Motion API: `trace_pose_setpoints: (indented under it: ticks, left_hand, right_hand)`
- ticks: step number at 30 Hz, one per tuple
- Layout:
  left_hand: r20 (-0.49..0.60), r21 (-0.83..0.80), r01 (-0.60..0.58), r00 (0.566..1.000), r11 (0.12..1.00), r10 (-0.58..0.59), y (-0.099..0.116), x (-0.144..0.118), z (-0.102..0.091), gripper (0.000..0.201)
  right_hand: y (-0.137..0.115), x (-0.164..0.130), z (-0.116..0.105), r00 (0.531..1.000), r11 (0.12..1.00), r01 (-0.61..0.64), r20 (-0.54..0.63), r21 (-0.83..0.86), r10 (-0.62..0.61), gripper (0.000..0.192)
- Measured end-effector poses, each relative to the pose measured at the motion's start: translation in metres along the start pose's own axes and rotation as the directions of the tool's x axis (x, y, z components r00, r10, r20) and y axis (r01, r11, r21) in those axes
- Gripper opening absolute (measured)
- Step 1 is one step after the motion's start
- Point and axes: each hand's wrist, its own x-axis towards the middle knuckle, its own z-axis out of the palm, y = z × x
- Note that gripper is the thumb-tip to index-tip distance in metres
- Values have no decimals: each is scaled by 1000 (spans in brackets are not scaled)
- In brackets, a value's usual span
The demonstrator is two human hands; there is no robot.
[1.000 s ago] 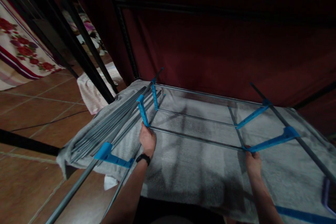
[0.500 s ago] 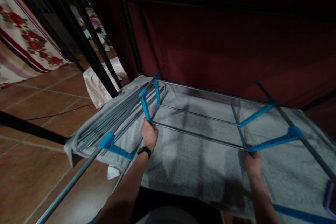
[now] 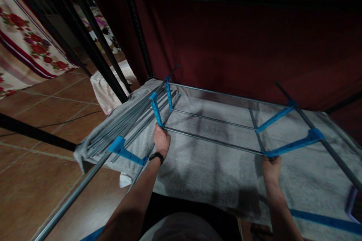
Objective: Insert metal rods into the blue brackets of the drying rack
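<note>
A rack frame of grey metal tubes joined by blue plastic brackets stands over a grey cloth. My left hand (image 3: 161,140), with a black band on its wrist, closes around the frame at the foot of a left blue bracket (image 3: 156,109). There a thin crossbar (image 3: 212,141) starts and runs across to my right hand (image 3: 272,165). That hand is closed at the lower end of the right blue bracket (image 3: 294,145), its fingertips partly hidden beneath the joint. Closer to me on the left, another blue bracket (image 3: 127,152) sits on the long side tube (image 3: 76,192).
Several loose grey tubes (image 3: 127,128) lie at the left on the grey cloth (image 3: 209,180). Black metal posts (image 3: 96,37) rise at the left, and a dark red curtain (image 3: 226,49) hangs behind. A dark purple-edged object (image 3: 353,205) lies at the right edge. Tiled floor (image 3: 42,173) shows at left.
The view has shifted slightly, so the frame and cloth appear a little higher. Both hands keep their grip at the same joints.
</note>
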Motion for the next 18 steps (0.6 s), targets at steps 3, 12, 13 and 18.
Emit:
trace_pose_setpoints:
  ticks: [3, 12, 13, 18]
  left_hand:
    - [14, -1, 9, 1000, 1000, -9, -1, 0, 0, 69]
    - [17, -13, 17, 1000, 1000, -16, -4, 0, 2, 66]
    - [20, -13, 20, 1000, 1000, -19, -4, 0, 1, 64]
    - [19, -4, 18, 1000, 1000, -17, -4, -1, 1, 63]
  right_hand:
    - [-14, -33, 4, 979, 999, -38, -199, -13, 34, 54]
    - [-130, -253, 103, 566, 937, 148, 749, 317, -343, 25]
    - [-141, -269, 115, 518, 923, 182, 765, 339, -383, 28]
    - [-165, -300, 150, 366, 862, 427, 819, 274, -441, 29]
